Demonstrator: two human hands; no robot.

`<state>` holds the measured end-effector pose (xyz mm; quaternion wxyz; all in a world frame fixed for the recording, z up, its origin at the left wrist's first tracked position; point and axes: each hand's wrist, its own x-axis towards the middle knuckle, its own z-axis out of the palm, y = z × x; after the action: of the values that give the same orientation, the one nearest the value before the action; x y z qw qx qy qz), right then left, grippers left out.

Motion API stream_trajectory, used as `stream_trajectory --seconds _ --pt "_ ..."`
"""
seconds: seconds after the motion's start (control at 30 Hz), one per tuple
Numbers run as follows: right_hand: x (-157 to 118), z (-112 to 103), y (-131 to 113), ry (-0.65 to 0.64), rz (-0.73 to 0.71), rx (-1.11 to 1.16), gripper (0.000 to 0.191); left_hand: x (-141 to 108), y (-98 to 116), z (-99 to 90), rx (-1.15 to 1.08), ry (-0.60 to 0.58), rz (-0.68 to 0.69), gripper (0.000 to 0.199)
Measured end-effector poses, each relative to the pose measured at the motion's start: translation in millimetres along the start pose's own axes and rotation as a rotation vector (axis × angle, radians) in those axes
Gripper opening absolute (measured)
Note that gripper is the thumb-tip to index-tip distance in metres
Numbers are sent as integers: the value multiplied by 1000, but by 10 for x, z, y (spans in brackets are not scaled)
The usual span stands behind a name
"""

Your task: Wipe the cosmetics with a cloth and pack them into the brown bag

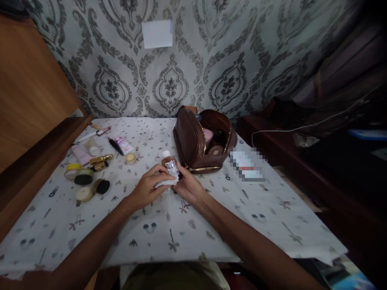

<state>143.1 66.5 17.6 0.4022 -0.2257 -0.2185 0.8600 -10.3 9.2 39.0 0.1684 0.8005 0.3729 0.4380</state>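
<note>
Held in my right hand is a small bottle with a white cap, amber contents and a patterned label, tilted away from me. My left hand pinches a folded white tissue against the bottle's near side. The fingers of both hands partly cover the bottle's lower end. Just beyond my right hand stands a brown toiletry bag, unzipped, with a pink item and some dark items inside. A small yellow-lidded jar stands to the left of my left hand.
Several jars, tubes and gold-coloured tubes lie at the table's left, beside a wooden panel. A dark pen-like item and a pink-white tube lie farther back. A blurred-out flat object lies right of the bag.
</note>
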Motion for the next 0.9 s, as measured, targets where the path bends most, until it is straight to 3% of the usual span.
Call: stream_trajectory --seconds 0.1,0.27,0.37,0.5,0.8,0.9 --pt "3 -4 11 13 -22 9 14 -2 -15 11 0 61 -28 21" --pt "-9 5 50 -11 -26 2 17 7 -68 -20 96 293 -184 20" --pt "-14 2 66 -36 -1 -12 15 13 -84 -50 111 364 -256 21" --pt "6 0 46 -16 39 78 7 7 -87 -47 75 310 -224 21" --pt "45 -49 -25 97 67 206 16 -36 -34 47 -8 -4 -13 24" --pt "34 -36 -15 107 77 168 16 -37 -35 52 -21 24 -21 24"
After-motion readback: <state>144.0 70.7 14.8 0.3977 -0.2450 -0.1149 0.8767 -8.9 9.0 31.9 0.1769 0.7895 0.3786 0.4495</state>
